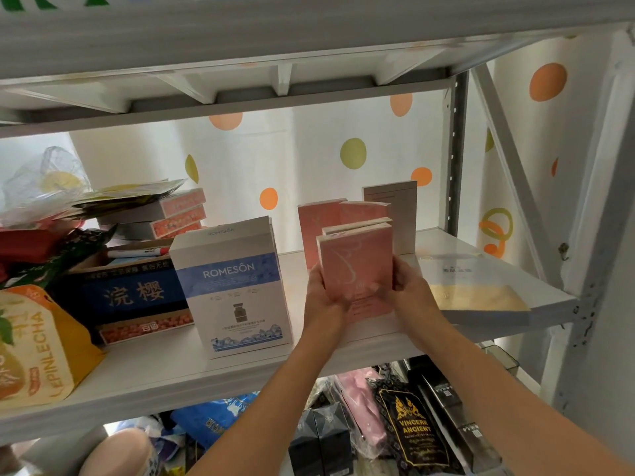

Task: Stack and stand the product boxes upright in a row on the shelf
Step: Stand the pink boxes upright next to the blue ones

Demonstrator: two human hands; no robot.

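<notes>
Both hands grip one pink box between them: the left hand wraps its left edge and the right hand its right edge, fingers closed on the sides. The box stands upright, long axis vertical, its base at or just above the shelf near the front lip; the hands hide the contact, so I cannot tell whether it is resting yet. Directly behind it, farther from the hands, more pink boxes stand upright, with a grey box behind and to the right. So the row lies straight ahead, and the held box probably needs only a push back to meet it. The blue-and-white box stands just to the left, apart.
</notes>
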